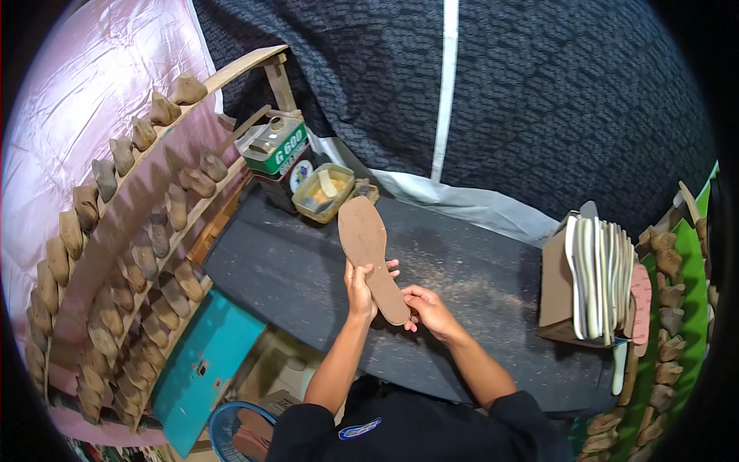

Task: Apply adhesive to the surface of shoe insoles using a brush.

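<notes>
Your left hand grips the brown sole around its middle, your right hand pinches its narrow end, above the table; it seems already cut to shape, its visible face bare, and I cannot tell what is left

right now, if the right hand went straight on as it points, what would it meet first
The brown sole-shaped piece, whose narrow end the right hand seems to touch; the left hand looks next, though depth is unclear.
</notes>
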Demonstrator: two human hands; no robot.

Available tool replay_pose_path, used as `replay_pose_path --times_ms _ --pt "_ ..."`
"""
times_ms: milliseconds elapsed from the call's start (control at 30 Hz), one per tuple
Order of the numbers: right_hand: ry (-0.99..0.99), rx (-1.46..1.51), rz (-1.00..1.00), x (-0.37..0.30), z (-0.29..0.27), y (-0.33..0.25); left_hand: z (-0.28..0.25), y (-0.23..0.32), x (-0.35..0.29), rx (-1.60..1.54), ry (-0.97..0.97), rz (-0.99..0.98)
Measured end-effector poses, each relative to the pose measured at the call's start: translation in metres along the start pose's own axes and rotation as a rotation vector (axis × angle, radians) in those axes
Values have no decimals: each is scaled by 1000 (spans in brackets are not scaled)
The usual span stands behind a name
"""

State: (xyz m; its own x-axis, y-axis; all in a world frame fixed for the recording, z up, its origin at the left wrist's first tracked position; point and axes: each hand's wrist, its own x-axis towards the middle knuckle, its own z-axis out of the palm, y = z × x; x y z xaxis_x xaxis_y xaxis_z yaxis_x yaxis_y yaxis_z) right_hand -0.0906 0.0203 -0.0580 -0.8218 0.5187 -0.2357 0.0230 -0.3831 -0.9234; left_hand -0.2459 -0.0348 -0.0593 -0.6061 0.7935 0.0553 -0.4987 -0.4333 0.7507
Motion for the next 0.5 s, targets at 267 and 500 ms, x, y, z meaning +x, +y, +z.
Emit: replay_pose_path --times_ms 267,500 --pt "-172 -217 12 107 40 0 -75 51 61 -8 92 -27" --pt "406 -1051 -595 180 33 -13 -116 73 88 -25 -11 -165"
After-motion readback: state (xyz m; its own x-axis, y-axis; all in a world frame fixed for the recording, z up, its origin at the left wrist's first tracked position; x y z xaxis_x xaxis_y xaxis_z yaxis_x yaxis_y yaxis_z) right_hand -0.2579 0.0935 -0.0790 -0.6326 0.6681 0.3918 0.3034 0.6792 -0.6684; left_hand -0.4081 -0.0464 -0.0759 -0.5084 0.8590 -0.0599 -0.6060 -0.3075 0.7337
